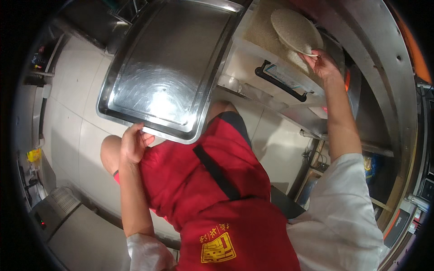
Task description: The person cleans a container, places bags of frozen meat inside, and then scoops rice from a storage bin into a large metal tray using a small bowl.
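My left hand (133, 144) grips the near rim of a deep rectangular stainless steel tray (152, 81), thumb on top and fingers underneath. The tray's bottom is bare and reflects a bright light; its near end hangs over my lap. On the right, my right hand (322, 64) pinches the pale rim of a round bowl (296, 28), which looks full of fine pale grain. That bowl is over a clear plastic storage bin (247, 50) holding more of the grain (257, 25). A black carrying handle (281, 81) and a label are on the bin's near side.
The bin rests on a metal shelf (288, 111). A curved metal panel (376, 44) rises at the right. Below the shelf are cables (313, 155) and wooden boards. A grey appliance (88, 233) with a red light stands at lower left. Pale tiles (71, 95) cover the floor.
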A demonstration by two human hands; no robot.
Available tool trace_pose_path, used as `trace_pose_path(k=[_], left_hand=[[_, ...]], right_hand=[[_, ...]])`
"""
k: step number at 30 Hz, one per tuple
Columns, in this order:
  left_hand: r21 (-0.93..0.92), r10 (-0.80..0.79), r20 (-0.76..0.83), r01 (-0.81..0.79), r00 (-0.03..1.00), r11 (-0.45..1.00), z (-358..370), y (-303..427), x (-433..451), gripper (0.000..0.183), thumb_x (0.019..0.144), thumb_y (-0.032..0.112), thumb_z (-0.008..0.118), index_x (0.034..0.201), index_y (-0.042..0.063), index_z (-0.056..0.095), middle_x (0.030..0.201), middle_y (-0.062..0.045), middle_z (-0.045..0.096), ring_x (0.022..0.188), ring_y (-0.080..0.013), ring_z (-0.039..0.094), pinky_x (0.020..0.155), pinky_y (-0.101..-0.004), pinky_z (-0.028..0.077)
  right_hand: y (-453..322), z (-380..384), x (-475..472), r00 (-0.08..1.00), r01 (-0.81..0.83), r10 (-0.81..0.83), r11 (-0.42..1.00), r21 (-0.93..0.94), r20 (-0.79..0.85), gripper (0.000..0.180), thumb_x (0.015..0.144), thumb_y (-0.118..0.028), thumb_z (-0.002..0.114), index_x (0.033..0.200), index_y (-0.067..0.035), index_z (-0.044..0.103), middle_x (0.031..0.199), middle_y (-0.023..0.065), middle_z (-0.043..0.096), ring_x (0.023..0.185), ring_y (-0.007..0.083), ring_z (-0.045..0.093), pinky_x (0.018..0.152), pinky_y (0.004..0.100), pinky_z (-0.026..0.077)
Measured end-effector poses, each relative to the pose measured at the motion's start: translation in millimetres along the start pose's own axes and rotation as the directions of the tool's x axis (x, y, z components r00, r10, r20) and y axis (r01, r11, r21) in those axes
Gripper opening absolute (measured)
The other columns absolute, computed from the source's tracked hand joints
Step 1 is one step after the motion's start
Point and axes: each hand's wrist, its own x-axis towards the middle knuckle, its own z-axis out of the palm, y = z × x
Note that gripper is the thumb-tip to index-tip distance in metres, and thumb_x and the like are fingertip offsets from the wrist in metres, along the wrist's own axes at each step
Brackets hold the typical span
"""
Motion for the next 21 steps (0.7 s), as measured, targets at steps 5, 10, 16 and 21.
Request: trace_pose_path(k=[5,10,16,21], left_hand=[[-0.049,-0.063,0.097,0.068,0.993,0.996,-6,-2,4,0.027,0.088,0.021,0.057,0.109,0.004,0.056,0.097,-0.010,0.067,0.079,-0.0212,0.068,0.067,-0.0290,0.055],[0.016,-0.098,0.127,0.096,0.987,0.995,-13,-6,11,0.028,0.086,0.022,0.057,0.109,0.007,0.055,0.098,-0.008,0.067,0.081,-0.0201,0.068,0.068,-0.0291,0.054],[0.052,-0.096,0.102,0.091,0.990,0.994,-20,-7,14,0.030,0.086,0.024,0.054,0.113,0.009,0.056,0.101,-0.005,0.067,0.079,-0.0184,0.067,0.069,-0.0288,0.053],[0.011,-0.034,0.152,0.033,0.988,0.999,-26,-2,14,0.037,0.085,0.021,0.056,0.116,0.002,0.054,0.102,-0.011,0.066,0.078,-0.0202,0.068,0.066,-0.0296,0.055]], right_hand=[[-2,6,-30,0.993,0.074,-0.075,0.997,-0.013,-0.096,0.022,0.082,0.009,0.052,0.103,0.014,0.044,0.108,0.0271,0.055,0.107,0.0542,0.055,0.084,0.0492,0.060],[-10,32,-61,0.982,0.184,-0.187,0.978,-0.100,-0.019,0.021,0.082,0.007,0.054,0.101,0.016,0.050,0.106,0.0267,0.058,0.104,0.0491,0.060,0.077,0.0425,0.063],[28,124,-127,0.946,0.300,-0.280,0.947,-0.117,0.161,0.006,0.084,0.006,0.052,0.089,0.004,0.054,0.102,0.0179,0.063,0.093,0.0285,0.067,0.084,0.0463,0.061],[86,186,-146,0.955,0.208,-0.137,0.941,-0.266,0.263,0.004,0.086,0.001,0.053,0.088,0.000,0.056,0.091,0.0079,0.065,0.079,0.0181,0.066,0.059,0.0273,0.053]])
